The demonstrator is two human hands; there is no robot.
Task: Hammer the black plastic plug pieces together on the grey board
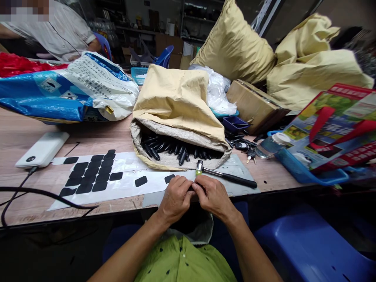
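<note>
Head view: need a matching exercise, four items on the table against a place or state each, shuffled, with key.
1. hammer
2. white device
3. open sack
4. keys

A. beside the clear bottle
B. black parts showing in its mouth
C. just beyond the right hand
D. cable plugged in

Pairs: 1-C, 2-D, 3-B, 4-A

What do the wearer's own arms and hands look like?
The left hand and right hand are bare, without gloves. Both forearms are uncovered, with no watch or bracelet visible. The shirt is green with small dark marks; its sleeves aren't in view.
</note>
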